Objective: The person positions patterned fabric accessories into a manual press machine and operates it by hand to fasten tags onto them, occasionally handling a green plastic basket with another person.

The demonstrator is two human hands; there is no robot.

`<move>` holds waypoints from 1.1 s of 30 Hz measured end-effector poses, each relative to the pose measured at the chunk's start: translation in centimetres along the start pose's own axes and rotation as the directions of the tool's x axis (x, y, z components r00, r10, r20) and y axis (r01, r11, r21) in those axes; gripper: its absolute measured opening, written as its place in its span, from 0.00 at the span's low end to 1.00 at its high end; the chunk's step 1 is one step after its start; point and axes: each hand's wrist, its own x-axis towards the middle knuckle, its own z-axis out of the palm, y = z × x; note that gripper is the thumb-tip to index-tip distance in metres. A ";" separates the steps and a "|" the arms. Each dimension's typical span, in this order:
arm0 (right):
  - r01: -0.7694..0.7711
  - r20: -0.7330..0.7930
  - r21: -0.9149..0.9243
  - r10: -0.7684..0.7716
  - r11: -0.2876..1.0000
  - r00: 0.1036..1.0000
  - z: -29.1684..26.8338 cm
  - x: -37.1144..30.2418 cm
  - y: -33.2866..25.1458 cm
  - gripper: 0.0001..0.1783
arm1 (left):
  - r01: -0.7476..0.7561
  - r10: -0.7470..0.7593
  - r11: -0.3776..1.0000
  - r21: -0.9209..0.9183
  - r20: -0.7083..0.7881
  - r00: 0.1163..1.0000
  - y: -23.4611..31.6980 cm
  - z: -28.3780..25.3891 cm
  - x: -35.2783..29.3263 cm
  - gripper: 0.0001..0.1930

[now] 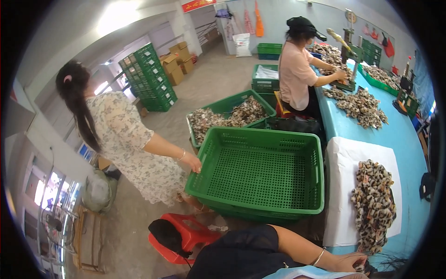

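My left hand (350,262), with a bracelet at the wrist, reaches in along the bottom edge at the right. Its fingers are closed around a small dark plush piece (364,268), partly cut off by the picture's rim. Just beyond it, a heap of spotted brown, black and cream plush pieces (374,200) lies on a white sheet (341,186) over the blue table (411,186). My right hand is outside the picture.
A green crate (254,208) stands left of the table, a person's hand (193,162) on its rim. Behind it, another crate (191,128) holds plush pieces. A red stool (195,228) is nearby. A seated person (297,74) works at a bench press (347,51).
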 end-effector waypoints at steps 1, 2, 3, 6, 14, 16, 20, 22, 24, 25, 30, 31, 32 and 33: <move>-0.479 -0.263 -0.409 0.402 0.777 0.877 0.9 -0.2 -1.8 0.15 | -0.056 0.077 0.984 0.170 -0.119 0.990 0.8 -0.7 -0.3 0.21; -0.470 -0.250 -0.411 0.399 0.781 0.882 1.2 0.0 -2.2 0.15 | -0.061 0.084 0.983 0.173 -0.131 0.988 1.1 -1.1 -0.4 0.21; -0.424 -0.210 -0.446 0.369 0.788 0.905 1.5 0.3 -2.4 0.14 | -0.043 0.044 0.999 0.015 -0.077 0.996 1.3 -1.5 -0.3 0.20; -0.281 -0.098 -0.538 0.272 0.795 0.957 2.1 0.9 -3.1 0.14 | 0.070 -0.065 0.971 -0.229 0.031 0.997 1.8 -2.8 -0.9 0.18; 0.056 0.154 -0.697 0.073 0.715 0.985 2.5 0.4 -3.2 0.12 | 0.098 -0.104 0.994 0.055 0.129 0.986 3.9 -5.1 -3.5 0.13; 0.145 0.229 -0.719 0.036 0.680 0.973 2.5 0.2 -3.1 0.11 | 0.078 -0.090 0.994 0.081 0.160 0.983 3.0 -5.4 -3.5 0.12; 0.918 0.146 -0.077 -0.906 0.389 0.397 0.6 1.5 5.2 0.09 | -0.046 0.007 0.992 0.115 0.323 0.946 2.9 -5.3 -3.0 0.12; 0.065 0.079 -0.527 -0.027 0.847 0.996 1.4 -1.8 0.7 0.08 | -0.115 0.073 0.982 0.147 0.268 0.961 3.5 -5.1 -3.6 0.13; 0.017 0.051 -0.539 0.013 0.842 0.999 1.7 -2.4 0.0 0.08 | -0.195 0.152 0.965 0.174 0.230 0.961 4.9 -4.9 -4.1 0.13; -0.028 0.029 -0.541 0.052 0.841 0.998 1.7 -2.6 -0.2 0.08 | -0.115 0.081 0.984 0.138 0.231 0.970 5.8 -5.0 -4.1 0.12; -0.256 -0.087 -0.533 0.248 0.806 0.965 1.9 -3.2 -0.7 0.09 | -0.021 0.015 0.999 0.038 0.170 0.985 6.0 -3.9 -4.1 0.11; -0.301 -0.113 -0.528 0.286 0.794 0.952 1.8 -3.2 -0.7 0.09 | -0.012 0.002 0.998 0.057 0.176 0.984 6.4 -3.9 -4.0 0.12; -0.346 -0.140 -0.521 0.322 0.780 0.936 1.7 -3.3 -0.6 0.09 | -0.003 -0.011 0.997 0.076 0.183 0.983 6.6 -3.8 -3.8 0.13; -0.389 -0.166 -0.511 0.357 0.766 0.919 1.7 -3.3 -0.6 0.10 | -0.001 -0.013 0.998 0.069 0.199 0.980 6.5 -3.8 -3.6 0.13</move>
